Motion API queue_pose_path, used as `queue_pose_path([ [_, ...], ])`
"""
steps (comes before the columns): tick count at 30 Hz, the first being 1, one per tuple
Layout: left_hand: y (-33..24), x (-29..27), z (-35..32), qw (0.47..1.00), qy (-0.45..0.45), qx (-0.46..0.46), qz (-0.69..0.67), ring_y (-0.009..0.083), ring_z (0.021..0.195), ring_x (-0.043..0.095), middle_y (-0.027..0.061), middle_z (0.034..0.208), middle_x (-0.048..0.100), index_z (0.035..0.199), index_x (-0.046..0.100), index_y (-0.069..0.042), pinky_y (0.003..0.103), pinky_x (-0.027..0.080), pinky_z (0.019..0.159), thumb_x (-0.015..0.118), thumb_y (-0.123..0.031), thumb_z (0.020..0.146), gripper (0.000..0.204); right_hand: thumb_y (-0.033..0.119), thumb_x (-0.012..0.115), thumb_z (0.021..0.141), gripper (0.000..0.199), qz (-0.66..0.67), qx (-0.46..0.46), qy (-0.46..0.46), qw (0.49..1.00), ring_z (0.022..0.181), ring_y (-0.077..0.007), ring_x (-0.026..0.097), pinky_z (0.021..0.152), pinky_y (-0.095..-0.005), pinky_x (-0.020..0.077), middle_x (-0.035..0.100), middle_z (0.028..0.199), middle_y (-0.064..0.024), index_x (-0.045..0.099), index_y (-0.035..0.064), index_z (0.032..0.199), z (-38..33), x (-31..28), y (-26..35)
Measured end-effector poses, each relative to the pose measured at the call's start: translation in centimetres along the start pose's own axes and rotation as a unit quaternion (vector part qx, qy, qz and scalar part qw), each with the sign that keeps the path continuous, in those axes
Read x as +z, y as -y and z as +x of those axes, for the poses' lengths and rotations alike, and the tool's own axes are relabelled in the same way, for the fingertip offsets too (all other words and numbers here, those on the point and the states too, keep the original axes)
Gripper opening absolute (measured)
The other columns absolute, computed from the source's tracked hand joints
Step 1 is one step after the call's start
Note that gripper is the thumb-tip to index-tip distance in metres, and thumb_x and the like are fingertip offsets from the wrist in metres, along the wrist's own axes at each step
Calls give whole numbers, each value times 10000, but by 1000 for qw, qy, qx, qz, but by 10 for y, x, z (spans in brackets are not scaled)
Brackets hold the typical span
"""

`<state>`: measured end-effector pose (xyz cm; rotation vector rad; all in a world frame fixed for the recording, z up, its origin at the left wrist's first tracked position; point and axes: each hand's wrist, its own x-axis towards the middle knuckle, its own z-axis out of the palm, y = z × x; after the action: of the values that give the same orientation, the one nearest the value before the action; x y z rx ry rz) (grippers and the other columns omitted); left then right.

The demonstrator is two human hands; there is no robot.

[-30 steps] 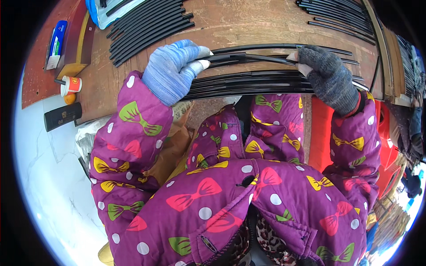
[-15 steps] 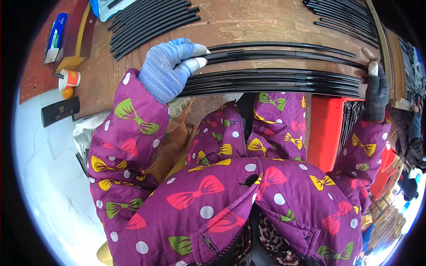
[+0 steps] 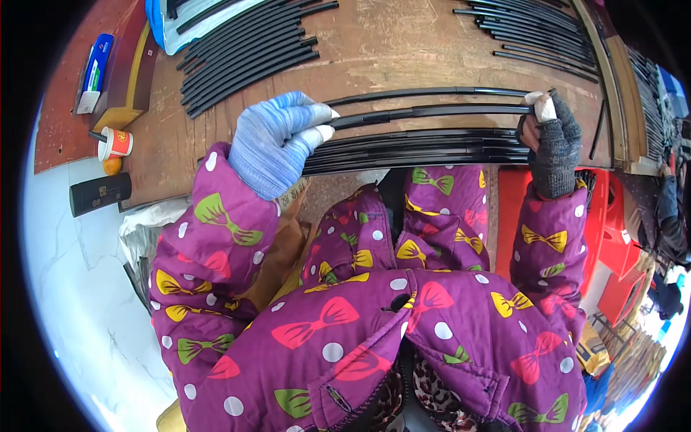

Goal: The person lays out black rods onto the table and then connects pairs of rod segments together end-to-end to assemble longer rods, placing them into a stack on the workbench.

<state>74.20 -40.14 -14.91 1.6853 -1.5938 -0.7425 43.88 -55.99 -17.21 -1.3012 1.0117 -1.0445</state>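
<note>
Head view: left hand [image 3: 272, 147] and right hand [image 3: 553, 147], fingers [image 3: 323, 134] pinched narrow, hold a slim black strip [image 3: 439, 110] stretched between them above the bench [image 3: 403, 43]. If either pinch slackens, it could spring free — and, dropping, might knock the neighbouring strip [image 3: 439, 93] behind or the row of strips [image 3: 425, 147] nearer the body.

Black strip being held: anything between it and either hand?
Nothing visible: the left hand pinches the black strip on the left, the right hand on the right. Another strip lies beyond it, a row of strips nearer the body.
</note>
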Motion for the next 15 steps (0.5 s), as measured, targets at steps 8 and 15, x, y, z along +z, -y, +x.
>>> queue_pose_path([
  [8,-10,9,7,988,-30,115,93,249,659,582,117,746,584,859,634,-29,300,452,584,608,-28,669,192,258,498,857,256,-126,-108,167,972,635,-104,519,582,-227,420,604,764,-45,592,23,899,-35,66,23],
  [15,-29,17,20,988,-8,127,93,260,679,576,125,766,584,911,626,-47,307,443,602,599,-41,692,221,205,476,859,224,-41,47,221,973,488,-69,486,452,-185,377,525,607,-18,572,14,925,-37,87,30],
])
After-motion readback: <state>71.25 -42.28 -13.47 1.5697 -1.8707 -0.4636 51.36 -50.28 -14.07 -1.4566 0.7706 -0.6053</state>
